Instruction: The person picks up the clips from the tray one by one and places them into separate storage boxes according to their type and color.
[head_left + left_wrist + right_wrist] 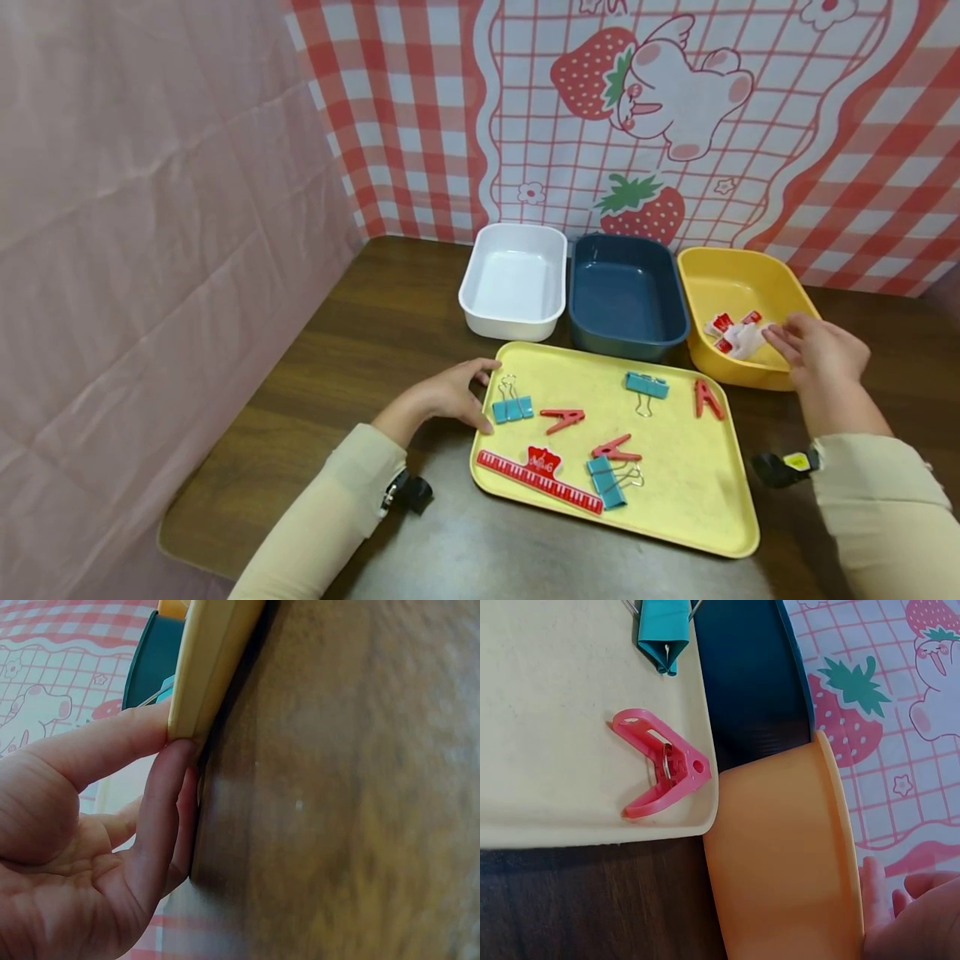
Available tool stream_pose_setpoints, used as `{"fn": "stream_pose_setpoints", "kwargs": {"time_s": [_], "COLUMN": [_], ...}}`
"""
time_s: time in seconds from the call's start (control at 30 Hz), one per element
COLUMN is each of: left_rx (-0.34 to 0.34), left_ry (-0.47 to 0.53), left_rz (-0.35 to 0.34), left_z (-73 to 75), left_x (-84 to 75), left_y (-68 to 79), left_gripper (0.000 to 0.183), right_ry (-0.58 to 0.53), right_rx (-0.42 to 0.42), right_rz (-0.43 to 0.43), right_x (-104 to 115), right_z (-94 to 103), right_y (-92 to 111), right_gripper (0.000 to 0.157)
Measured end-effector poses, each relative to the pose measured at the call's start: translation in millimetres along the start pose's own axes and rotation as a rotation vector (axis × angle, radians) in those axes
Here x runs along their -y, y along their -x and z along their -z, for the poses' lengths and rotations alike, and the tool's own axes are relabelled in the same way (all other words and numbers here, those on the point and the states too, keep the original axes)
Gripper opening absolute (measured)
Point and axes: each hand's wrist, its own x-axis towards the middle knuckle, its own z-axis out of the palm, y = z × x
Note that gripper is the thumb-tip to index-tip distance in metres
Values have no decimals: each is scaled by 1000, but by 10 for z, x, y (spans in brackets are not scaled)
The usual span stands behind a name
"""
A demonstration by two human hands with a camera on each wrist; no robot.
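Note:
My left hand (446, 392) holds the left rim of the yellow tray (690, 467), its thumb and fingers pinching the edge in the left wrist view. On the tray lie teal binder clips (512, 409), red clothespins (562, 419) and a long red clip with a piano-key pattern (540, 481). My right hand (828, 350) reaches over the near right part of the yellow bin (738, 260). Its fingertips are beside a whitish piece (742, 340) in the bin, among small red-and-white pieces (752, 317). In the right wrist view the bin wall partly hides this hand; nothing shows between its fingers.
A white bin (513, 329) and a dark blue bin (628, 343) stand left of the yellow one, behind the tray. A checked strawberry cloth (420, 125) hangs at the back. Pink cloth (187, 208) hangs along the wooden table's (315, 367) left side.

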Motion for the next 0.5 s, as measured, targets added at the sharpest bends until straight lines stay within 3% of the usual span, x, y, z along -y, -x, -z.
{"fn": "stream_pose_setpoints", "kwargs": {"time_s": [0.5], "left_rx": [3], "left_ry": [7], "left_rz": [-25], "left_z": [-2], "left_x": [6], "left_y": [10], "left_gripper": [92], "right_ry": [-59], "right_rx": [52], "right_rz": [-26], "right_x": [-20], "right_z": [112], "right_y": [39], "right_gripper": [22]}}
